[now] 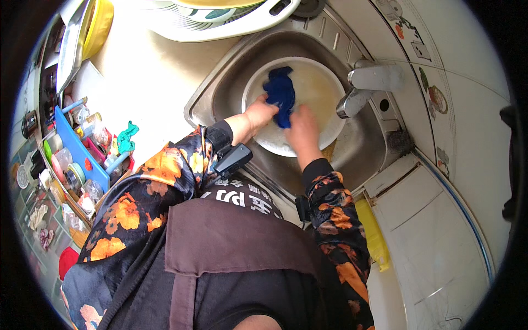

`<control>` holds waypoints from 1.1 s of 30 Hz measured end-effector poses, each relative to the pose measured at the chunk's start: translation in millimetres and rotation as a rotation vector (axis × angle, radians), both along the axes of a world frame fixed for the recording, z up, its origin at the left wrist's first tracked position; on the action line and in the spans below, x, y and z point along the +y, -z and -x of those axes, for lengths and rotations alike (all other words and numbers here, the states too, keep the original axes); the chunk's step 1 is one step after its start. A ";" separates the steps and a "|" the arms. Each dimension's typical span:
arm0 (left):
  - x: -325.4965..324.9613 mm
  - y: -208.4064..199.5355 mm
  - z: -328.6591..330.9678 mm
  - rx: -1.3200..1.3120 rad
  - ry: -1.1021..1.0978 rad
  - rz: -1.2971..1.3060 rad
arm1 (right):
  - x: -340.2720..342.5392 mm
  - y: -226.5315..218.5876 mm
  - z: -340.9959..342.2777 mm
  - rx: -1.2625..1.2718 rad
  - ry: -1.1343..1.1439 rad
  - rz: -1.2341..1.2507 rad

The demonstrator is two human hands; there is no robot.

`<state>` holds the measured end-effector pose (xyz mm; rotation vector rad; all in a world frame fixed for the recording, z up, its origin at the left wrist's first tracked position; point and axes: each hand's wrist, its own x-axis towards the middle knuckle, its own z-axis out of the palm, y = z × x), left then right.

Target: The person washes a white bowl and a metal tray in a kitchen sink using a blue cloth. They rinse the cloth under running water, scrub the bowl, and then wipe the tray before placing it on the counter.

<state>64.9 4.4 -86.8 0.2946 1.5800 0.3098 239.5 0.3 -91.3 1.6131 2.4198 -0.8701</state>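
A dark blue wet cloth (281, 94) lies bunched in cloudy water inside a round white basin (247, 94). The basin stands in a stainless steel sink (224, 91). At the cloth's left edge, my left hand (259, 114) is closed, its fingers pinching the fabric. My right hand (304, 131) is closed against the cloth's lower right end, over the water; motion blurs its fingers a little. Both forearms reach in from below in dark floral sleeves.
A grey faucet (366, 82) projects over the basin's right side. A white dish rack (220, 30) stands beyond the sink. At left are a blue-sided rack (82, 151) of small items and a green cloth (127, 136). A dark scrubber (400, 142) sits at the sink's right corner.
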 end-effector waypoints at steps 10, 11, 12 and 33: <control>8.9 2.3 -2.1 -0.513 -0.473 0.009 | -11.6 -20.0 16.6 0.941 0.470 0.487; 21.8 -29.1 3.6 -0.557 -0.411 0.024 | -18.4 -37.6 21.5 1.107 0.431 0.410; 17.7 -25.9 3.6 -0.479 -0.354 -0.067 | -18.2 -53.8 26.7 1.037 0.317 0.253; 4.8 2.4 -16.9 0.242 -0.003 -0.237 | -1.4 -10.6 7.5 -0.111 -0.127 -0.234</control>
